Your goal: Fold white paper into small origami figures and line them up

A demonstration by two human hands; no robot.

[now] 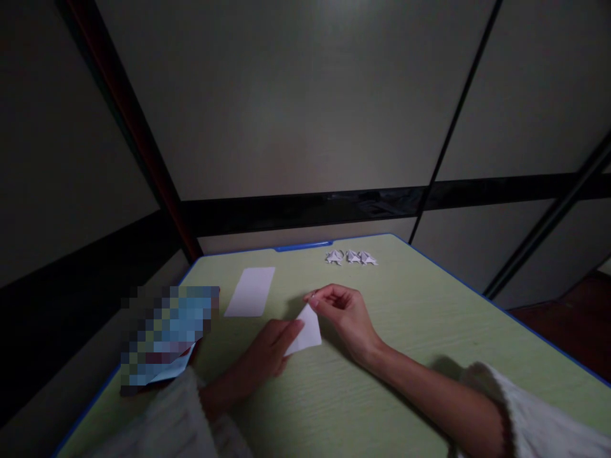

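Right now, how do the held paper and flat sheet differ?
The held paper is in the left hand, with the right hand at its tip; the flat sheet lies untouched on the table. The held paper narrows to a point at its far end; the flat sheet is four-sided. Both look plain white.

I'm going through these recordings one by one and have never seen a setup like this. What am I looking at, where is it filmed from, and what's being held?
There is no machine here, just a person's two bare hands. The single picture comes from a camera worn on their head, looking forward and down.

The left hand holds a piece of white paper, and the right hand pinches at its pointed upper end.

On the pale green table, a flat white sheet lies beyond the left hand. Three small folded paper shapes sit near the far edge. The item at the left is pixelated, so I can't identify it.
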